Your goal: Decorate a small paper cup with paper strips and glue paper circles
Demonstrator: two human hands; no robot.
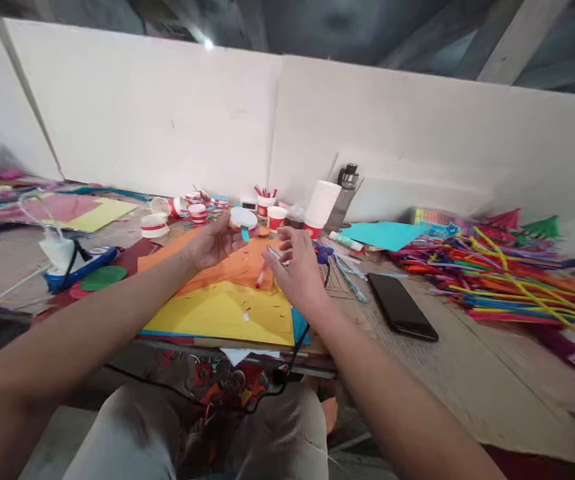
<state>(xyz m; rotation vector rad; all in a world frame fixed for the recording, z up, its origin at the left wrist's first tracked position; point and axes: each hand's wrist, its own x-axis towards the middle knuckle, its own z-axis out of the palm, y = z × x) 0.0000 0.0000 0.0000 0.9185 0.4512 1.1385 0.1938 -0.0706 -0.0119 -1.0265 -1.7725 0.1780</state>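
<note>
While the left hand (213, 244) is gripping a teal-tabbed paper cup (243, 218) above orange paper (206, 268), the right hand (299, 265) is hovering, hold unclear; likely assembling, next needing steady alignment.

Seemingly a cup (243, 218) in left fingers (222, 225)
</note>
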